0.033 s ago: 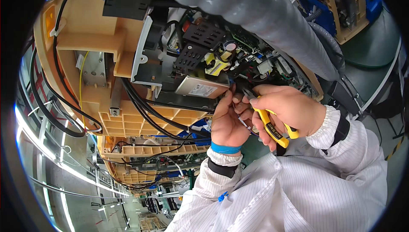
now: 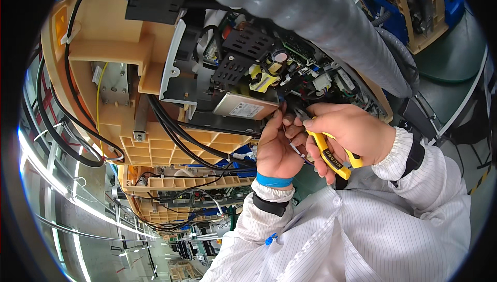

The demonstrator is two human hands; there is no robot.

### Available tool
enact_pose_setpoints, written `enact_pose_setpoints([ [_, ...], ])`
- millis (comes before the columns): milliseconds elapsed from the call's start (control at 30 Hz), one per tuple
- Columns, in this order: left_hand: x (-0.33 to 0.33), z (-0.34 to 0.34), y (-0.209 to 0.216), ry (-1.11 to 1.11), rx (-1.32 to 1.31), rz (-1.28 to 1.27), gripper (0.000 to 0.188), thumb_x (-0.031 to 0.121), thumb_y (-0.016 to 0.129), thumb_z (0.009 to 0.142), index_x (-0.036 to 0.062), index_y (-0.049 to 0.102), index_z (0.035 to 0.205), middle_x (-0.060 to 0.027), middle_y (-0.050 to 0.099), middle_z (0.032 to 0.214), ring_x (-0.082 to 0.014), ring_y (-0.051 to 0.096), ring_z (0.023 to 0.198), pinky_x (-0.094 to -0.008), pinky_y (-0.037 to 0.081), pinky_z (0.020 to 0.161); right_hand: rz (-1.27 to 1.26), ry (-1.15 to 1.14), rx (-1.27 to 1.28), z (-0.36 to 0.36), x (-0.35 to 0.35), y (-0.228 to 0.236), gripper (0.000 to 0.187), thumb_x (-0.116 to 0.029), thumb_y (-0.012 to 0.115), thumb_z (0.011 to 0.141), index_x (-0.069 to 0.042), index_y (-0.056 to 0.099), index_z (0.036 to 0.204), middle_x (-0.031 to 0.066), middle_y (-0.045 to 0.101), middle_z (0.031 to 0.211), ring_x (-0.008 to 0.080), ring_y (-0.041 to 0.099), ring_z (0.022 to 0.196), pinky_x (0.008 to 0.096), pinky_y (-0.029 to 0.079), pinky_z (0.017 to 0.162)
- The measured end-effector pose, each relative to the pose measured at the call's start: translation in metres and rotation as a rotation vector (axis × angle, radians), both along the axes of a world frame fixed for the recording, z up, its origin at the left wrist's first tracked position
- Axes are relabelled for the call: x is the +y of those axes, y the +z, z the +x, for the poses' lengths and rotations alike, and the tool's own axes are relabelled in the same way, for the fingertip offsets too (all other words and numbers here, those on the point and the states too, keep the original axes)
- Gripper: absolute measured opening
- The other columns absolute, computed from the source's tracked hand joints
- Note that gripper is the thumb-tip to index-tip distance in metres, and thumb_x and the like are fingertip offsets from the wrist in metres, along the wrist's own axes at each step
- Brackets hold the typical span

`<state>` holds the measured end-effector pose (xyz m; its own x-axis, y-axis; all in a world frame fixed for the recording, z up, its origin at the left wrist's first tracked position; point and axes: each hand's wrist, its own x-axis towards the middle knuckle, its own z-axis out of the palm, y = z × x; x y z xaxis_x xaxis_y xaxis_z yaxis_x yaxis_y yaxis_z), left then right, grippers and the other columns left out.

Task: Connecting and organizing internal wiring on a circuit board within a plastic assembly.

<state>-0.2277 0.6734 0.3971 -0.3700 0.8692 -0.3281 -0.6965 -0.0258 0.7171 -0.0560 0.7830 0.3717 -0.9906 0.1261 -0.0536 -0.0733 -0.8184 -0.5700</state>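
My right hand (image 2: 357, 132) is closed round a pair of pliers (image 2: 330, 158) with yellow and black handles. Their metal jaws point up and left, to the fingertips of my left hand (image 2: 278, 152). Those fingers are curled together at the lower edge of an open electronics unit (image 2: 243, 69). Whatever they pinch is hidden behind them and the jaws. A thin cable with a white sleeve (image 2: 295, 148) runs down between my hands. Just above my left fingers sits a silver metal box (image 2: 246, 107) with a white label.
A thick grey corrugated hose (image 2: 331, 18) arches over the unit. The tan plastic frame (image 2: 108, 49) surrounds its left side, with black cables (image 2: 176, 132) hanging below. Further tan frames (image 2: 207, 182) with circuit boards stand beyond to the lower left. Another frame with blue parts (image 2: 453, 2) is at upper right.
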Motion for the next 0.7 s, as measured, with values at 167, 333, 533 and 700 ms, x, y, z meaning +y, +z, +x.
enact_pose_setpoints([
  [167, 0.0, -0.001, -0.001, -0.024, -0.005, 0.03, 0.02, 0.025, 0.056, 0.104, 0.009, 0.061, 0.115, -0.0007, 0.058, 0.089, -0.008, 0.047, 0.071, -0.0223, 0.04, 0.06, -0.028, 0.066, -0.003, -0.007, 0.006, 0.001, 0.02, -0.018, 0.046, 0.1, 0.001, 0.051, 0.104, 0.0183, 0.063, 0.082, 0.0342, 0.068, 0.063, 0.0473, 0.059, 0.055],
  [333, 0.0, 0.001, 0.0, -0.026, -0.074, 0.013, 0.018, 0.025, 0.055, 0.105, 0.0074, 0.06, 0.105, -0.0023, 0.059, 0.087, -0.0066, 0.046, 0.068, -0.02, 0.039, 0.057, -0.014, 0.141, -0.004, -0.01, 0.013, 0.0, 0.023, -0.019, 0.046, 0.1, 0.002, 0.051, 0.108, 0.0189, 0.065, 0.084, 0.0353, 0.068, 0.063, 0.0478, 0.059, 0.056],
  [533, 0.001, 0.002, 0.003, -0.035, -0.16, 0.011, 0.018, 0.024, 0.054, 0.104, 0.0075, 0.058, 0.1, -0.001, 0.057, 0.083, -0.0036, 0.043, 0.062, -0.0174, 0.035, 0.052, -0.013, 0.159, -0.046, -0.009, 0.017, 0.007, 0.03, -0.022, 0.042, 0.101, 0.005, 0.055, 0.1, 0.0205, 0.064, 0.079, 0.0358, 0.066, 0.063, 0.0469, 0.056, 0.057],
  [700, -0.001, -0.006, -0.005, -0.067, -0.112, 0.02, 0.017, 0.024, 0.054, 0.104, 0.0089, 0.057, 0.097, 0.0017, 0.052, 0.076, -0.0035, 0.039, 0.059, -0.0178, 0.032, 0.051, -0.024, 0.186, 0.057, -0.011, 0.018, 0.002, 0.035, -0.025, 0.04, 0.101, 0.006, 0.056, 0.096, 0.0205, 0.063, 0.078, 0.0348, 0.063, 0.061, 0.0441, 0.054, 0.056],
])
